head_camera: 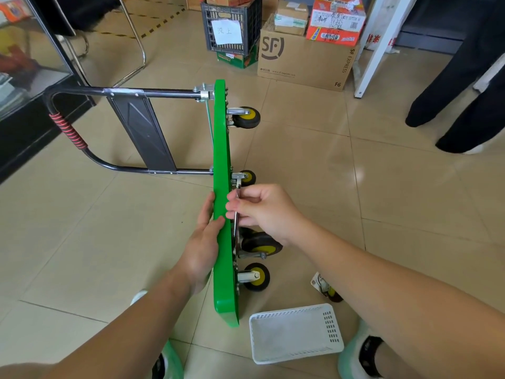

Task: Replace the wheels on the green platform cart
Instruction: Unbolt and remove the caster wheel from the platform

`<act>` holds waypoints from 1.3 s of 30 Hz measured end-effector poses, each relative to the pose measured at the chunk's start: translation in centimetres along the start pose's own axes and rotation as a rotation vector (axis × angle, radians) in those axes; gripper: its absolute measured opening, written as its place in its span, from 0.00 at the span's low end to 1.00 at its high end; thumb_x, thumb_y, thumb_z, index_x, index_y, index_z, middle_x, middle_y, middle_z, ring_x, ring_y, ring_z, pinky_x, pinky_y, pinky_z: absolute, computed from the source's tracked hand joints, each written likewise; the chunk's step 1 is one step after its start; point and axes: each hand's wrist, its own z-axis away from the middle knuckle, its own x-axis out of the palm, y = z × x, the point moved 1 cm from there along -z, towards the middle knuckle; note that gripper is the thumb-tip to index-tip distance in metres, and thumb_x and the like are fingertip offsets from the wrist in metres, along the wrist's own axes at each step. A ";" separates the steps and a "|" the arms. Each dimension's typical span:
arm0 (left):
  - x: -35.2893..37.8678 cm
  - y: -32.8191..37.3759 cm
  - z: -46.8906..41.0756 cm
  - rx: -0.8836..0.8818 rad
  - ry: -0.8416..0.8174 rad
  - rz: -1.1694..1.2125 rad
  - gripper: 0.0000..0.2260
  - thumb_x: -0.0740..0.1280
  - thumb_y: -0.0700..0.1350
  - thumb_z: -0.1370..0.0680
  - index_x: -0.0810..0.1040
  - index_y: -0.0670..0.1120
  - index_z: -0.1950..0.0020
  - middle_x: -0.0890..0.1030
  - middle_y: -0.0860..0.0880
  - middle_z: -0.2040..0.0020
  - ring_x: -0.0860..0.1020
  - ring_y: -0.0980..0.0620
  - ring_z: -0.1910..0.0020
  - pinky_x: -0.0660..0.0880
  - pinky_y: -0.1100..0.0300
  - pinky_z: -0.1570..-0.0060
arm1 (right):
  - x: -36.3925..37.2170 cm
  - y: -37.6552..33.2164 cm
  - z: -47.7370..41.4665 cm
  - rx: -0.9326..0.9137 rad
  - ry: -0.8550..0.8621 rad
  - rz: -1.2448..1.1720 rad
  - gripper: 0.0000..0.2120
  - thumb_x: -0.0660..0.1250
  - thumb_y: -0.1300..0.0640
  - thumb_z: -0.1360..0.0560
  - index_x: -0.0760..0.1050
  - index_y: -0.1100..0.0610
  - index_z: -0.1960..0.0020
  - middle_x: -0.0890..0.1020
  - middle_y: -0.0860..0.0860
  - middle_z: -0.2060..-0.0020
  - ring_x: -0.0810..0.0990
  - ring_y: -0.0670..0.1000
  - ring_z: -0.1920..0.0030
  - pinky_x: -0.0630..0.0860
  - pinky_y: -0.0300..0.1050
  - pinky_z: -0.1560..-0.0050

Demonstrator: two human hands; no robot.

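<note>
Head view: the green cart [221,160] stands on its long edge on the tiled floor [355,187]. Its deck is upright and runs away from the person, with the black handle [71,132] lying out to the left. Four wheels stick out to the right: the far one [246,117], a second [247,177], a third [261,243] and the nearest [257,276].

The left forearm reaches in from the lower left. The left hand [203,242] lies flat against the deck's left face, fingers straight and pointing away, thumb resting over the top edge.

The right forearm comes from the lower right with the wrist bent inward. The right hand [262,212] pinches a slim metal tool [235,218] between curled fingers and thumb. The tool is held close along the deck's underside, its tip just below the second wheel's bracket.

A loose wheel [328,292] lies on the floor by the right forearm, near a white basket [295,310].
</note>
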 end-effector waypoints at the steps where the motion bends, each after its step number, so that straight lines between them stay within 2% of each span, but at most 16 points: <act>1: 0.0 0.0 0.0 -0.001 0.003 0.007 0.25 0.61 0.55 0.21 0.62 0.76 0.28 0.84 0.62 0.42 0.82 0.42 0.39 0.76 0.35 0.36 | 0.2 0.0 -0.2 0.008 -0.008 0.009 0.07 0.71 0.64 0.22 0.83 0.52 0.52 0.88 0.50 0.59 0.88 0.52 0.52 0.83 0.54 0.44; 4: -0.1 0.0 -0.1 -0.013 0.008 0.012 0.23 0.63 0.55 0.20 0.64 0.78 0.30 0.85 0.57 0.42 0.82 0.41 0.38 0.75 0.34 0.36 | 0.9 0.3 0.1 -0.030 -0.012 0.026 0.10 0.72 0.64 0.22 0.83 0.49 0.55 0.87 0.49 0.60 0.87 0.48 0.54 0.84 0.45 0.50; 6: -0.2 0.0 -0.2 -0.011 0.009 -0.005 0.23 0.64 0.58 0.22 0.65 0.79 0.31 0.84 0.57 0.40 0.82 0.44 0.39 0.75 0.36 0.35 | 1.2 0.5 1.2 -0.075 0.003 0.010 0.12 0.72 0.64 0.23 0.85 0.48 0.58 0.88 0.48 0.59 0.87 0.47 0.54 0.82 0.39 0.52; 9: -0.2 -0.2 -0.3 0.012 0.008 -0.018 0.21 0.62 0.56 0.19 0.66 0.80 0.33 0.83 0.57 0.37 0.82 0.49 0.38 0.74 0.39 0.32 | 1.5 0.8 3.6 -0.140 -0.006 0.011 0.14 0.72 0.63 0.23 0.86 0.43 0.57 0.88 0.46 0.55 0.86 0.44 0.50 0.80 0.39 0.46; 11: -0.3 -0.5 -0.4 0.023 0.010 0.001 0.23 0.60 0.51 0.17 0.65 0.76 0.28 0.82 0.59 0.36 0.80 0.48 0.36 0.72 0.40 0.30 | 1.7 1.6 5.5 -0.146 -0.029 -0.008 0.13 0.73 0.61 0.26 0.87 0.42 0.54 0.88 0.44 0.52 0.85 0.43 0.46 0.80 0.41 0.41; 13: -0.3 -0.5 -0.3 0.029 0.005 0.008 0.24 0.59 0.49 0.17 0.64 0.73 0.26 0.82 0.64 0.40 0.80 0.48 0.35 0.71 0.41 0.29 | 2.0 3.0 7.6 -0.149 -0.072 -0.021 0.12 0.73 0.60 0.29 0.87 0.44 0.53 0.87 0.45 0.50 0.84 0.46 0.44 0.80 0.46 0.39; 16: -0.1 -0.5 -0.1 0.032 0.005 0.000 0.23 0.59 0.51 0.18 0.64 0.74 0.27 0.82 0.68 0.43 0.80 0.48 0.36 0.72 0.41 0.30 | 2.4 5.5 10.4 -0.257 -0.073 0.130 0.11 0.67 0.59 0.30 0.85 0.52 0.52 0.86 0.44 0.50 0.82 0.45 0.38 0.79 0.53 0.37; 19: 0.0 -0.4 0.0 0.033 0.012 -0.015 0.22 0.58 0.51 0.16 0.64 0.76 0.29 0.82 0.69 0.45 0.80 0.48 0.37 0.73 0.41 0.31 | 2.7 6.9 11.7 -0.341 -0.016 0.191 0.12 0.65 0.65 0.29 0.84 0.57 0.52 0.86 0.48 0.48 0.81 0.44 0.36 0.76 0.48 0.33; 22: -0.1 -0.5 -0.1 0.034 0.024 -0.016 0.22 0.57 0.49 0.15 0.64 0.75 0.28 0.83 0.68 0.45 0.81 0.49 0.38 0.73 0.42 0.31 | 2.5 6.5 11.7 -0.389 0.058 0.195 0.13 0.64 0.63 0.29 0.85 0.62 0.51 0.86 0.50 0.47 0.82 0.46 0.37 0.77 0.47 0.34; 24: 0.0 -0.5 -0.2 0.029 0.033 -0.004 0.22 0.56 0.48 0.14 0.64 0.74 0.27 0.83 0.62 0.39 0.81 0.46 0.37 0.73 0.41 0.31 | 2.0 5.7 11.2 -0.353 0.111 0.109 0.10 0.68 0.66 0.27 0.86 0.62 0.50 0.87 0.51 0.47 0.84 0.49 0.40 0.80 0.52 0.38; 26: 0.0 -0.6 -0.2 0.028 0.034 0.004 0.23 0.56 0.48 0.14 0.64 0.74 0.26 0.81 0.54 0.34 0.80 0.42 0.37 0.73 0.39 0.32 | 1.3 4.4 10.5 -0.313 0.145 0.038 0.10 0.70 0.71 0.26 0.86 0.61 0.50 0.88 0.47 0.51 0.85 0.47 0.45 0.81 0.44 0.42; 27: 0.0 -0.6 -0.2 0.028 0.032 0.007 0.23 0.56 0.48 0.14 0.63 0.74 0.26 0.82 0.52 0.35 0.81 0.40 0.38 0.74 0.38 0.33 | 0.9 3.6 10.1 -0.312 0.163 0.052 0.11 0.70 0.72 0.25 0.86 0.60 0.50 0.88 0.45 0.52 0.86 0.45 0.47 0.80 0.39 0.43; 29: 0.0 -0.6 -0.2 0.023 0.034 0.015 0.23 0.56 0.48 0.14 0.63 0.75 0.26 0.84 0.49 0.39 0.81 0.40 0.45 0.77 0.38 0.39 | 0.4 2.0 9.0 -0.326 0.177 0.091 0.12 0.71 0.69 0.24 0.86 0.54 0.50 0.88 0.44 0.53 0.85 0.44 0.48 0.79 0.37 0.43; 32: -0.1 -0.5 -0.3 0.018 0.038 -0.002 0.23 0.56 0.49 0.14 0.63 0.76 0.27 0.84 0.53 0.40 0.80 0.42 0.48 0.77 0.36 0.41 | -0.2 0.5 6.5 -0.290 0.184 0.099 0.13 0.72 0.66 0.24 0.84 0.47 0.53 0.88 0.45 0.54 0.86 0.46 0.48 0.81 0.41 0.44; 35: -0.1 -0.5 -0.2 0.013 0.023 -0.012 0.22 0.56 0.50 0.14 0.62 0.76 0.27 0.84 0.57 0.43 0.79 0.41 0.46 0.75 0.34 0.38 | -0.4 0.1 3.8 -0.198 0.158 0.075 0.10 0.71 0.64 0.22 0.83 0.49 0.52 0.88 0.50 0.57 0.87 0.48 0.51 0.84 0.44 0.49; 39: 0.0 -0.2 -0.1 0.004 0.008 -0.009 0.24 0.59 0.54 0.19 0.63 0.78 0.29 0.83 0.63 0.41 0.81 0.41 0.39 0.75 0.35 0.36 | -0.4 0.1 1.3 -0.102 0.084 0.059 0.07 0.71 0.62 0.21 0.83 0.50 0.53 0.88 0.51 0.59 0.87 0.49 0.52 0.84 0.49 0.48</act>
